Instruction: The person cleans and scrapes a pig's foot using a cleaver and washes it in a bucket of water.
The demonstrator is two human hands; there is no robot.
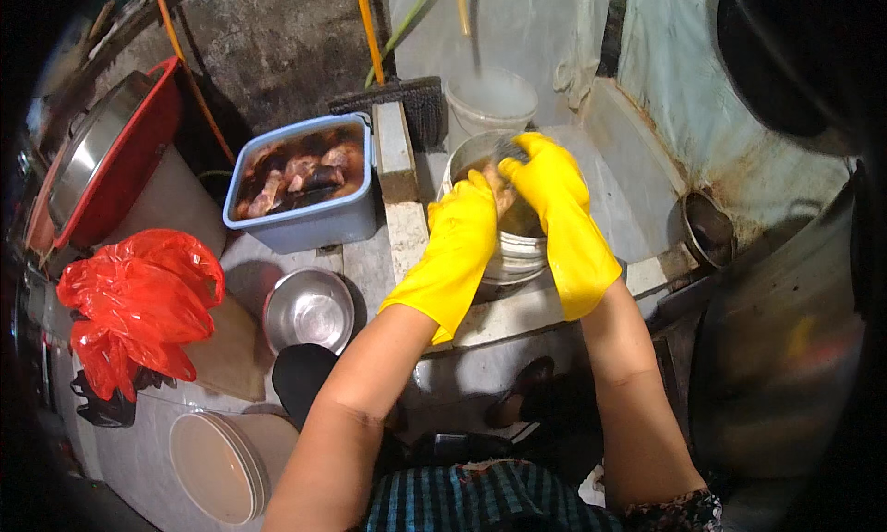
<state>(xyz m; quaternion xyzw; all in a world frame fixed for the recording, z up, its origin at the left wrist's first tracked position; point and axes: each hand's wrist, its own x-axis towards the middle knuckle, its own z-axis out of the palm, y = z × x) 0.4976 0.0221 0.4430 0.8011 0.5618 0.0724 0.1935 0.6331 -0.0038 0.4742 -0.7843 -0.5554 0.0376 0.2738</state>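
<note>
Both my hands wear long yellow rubber gloves and work over a white bucket (517, 255) of murky liquid. My left hand (460, 218) is closed on a pale pinkish piece of meat (502, 195) at the bucket's mouth, its underside hidden. Bent over that piece from the right, my right hand (545, 181) grips a grey item (508, 151), perhaps a scouring pad, too covered to make out fully. Left of the bucket, a light blue tub (305, 225) holds several meat pieces in dark reddish liquid.
Around me are a steel bowl (308, 315), red plastic bags (139, 301), lidded pails (208, 463), a red basin (157, 130), another white bucket (490, 97), a broom (416, 116), a concrete ledge (407, 255) and a metal drum (776, 347) at the right.
</note>
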